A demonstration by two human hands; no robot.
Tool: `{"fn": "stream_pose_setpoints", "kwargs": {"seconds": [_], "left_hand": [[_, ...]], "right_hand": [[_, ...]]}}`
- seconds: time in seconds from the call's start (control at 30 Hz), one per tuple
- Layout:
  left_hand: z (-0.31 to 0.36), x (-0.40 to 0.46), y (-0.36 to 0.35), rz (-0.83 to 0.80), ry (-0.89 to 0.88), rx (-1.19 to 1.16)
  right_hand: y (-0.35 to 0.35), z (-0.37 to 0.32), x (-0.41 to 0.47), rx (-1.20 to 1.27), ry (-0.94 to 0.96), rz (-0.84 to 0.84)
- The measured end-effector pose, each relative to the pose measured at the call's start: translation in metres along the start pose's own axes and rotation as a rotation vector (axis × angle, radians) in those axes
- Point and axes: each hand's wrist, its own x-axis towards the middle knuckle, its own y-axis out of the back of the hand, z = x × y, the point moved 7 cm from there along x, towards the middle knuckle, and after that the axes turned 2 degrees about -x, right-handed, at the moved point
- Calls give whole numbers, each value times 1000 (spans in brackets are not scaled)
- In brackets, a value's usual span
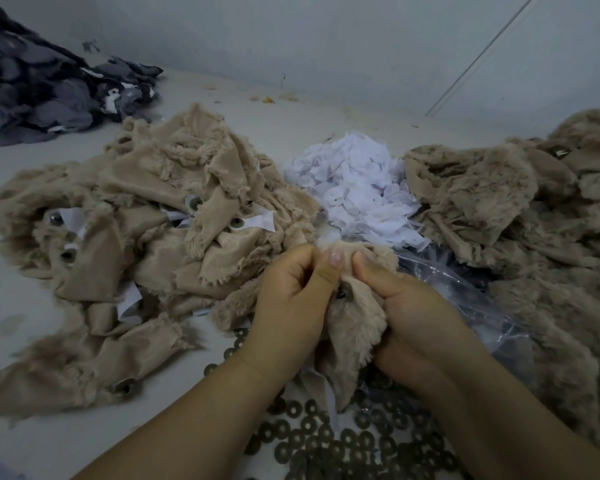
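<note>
Both hands hold one beige plush fabric piece point(352, 332) in the middle foreground. My left hand point(291, 303) grips its left edge with curled fingers, thumb up near the top. My right hand point(409, 313) grips the right side, thumb pressed on the fur. A small dark round eye part point(343, 295) sits in the fabric between the two thumbs. The lower end of the piece hangs down between my wrists.
A heap of beige plush pieces with fitted eyes point(146, 237) lies left. Another beige heap point(520, 216) lies right. White paper-like scraps point(357, 188) pile behind. Several dark washers point(326, 441) scatter below my hands, a clear plastic bag point(465, 299) sits right, grey fabric point(39, 88) far left.
</note>
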Motion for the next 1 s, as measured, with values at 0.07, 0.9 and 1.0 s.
{"fn": "stream_pose_setpoints", "kwargs": {"seconds": [0.07,0.9,1.0], "left_hand": [[-1,0,1,9,-6,-9],[12,-5,-1,35,-136,139],[9,-4,1,39,-132,144]], "right_hand": [[-2,-1,-1,12,29,-5],[-8,6,-2,46,-39,-82],[-8,5,-1,15,-23,-88]]}}
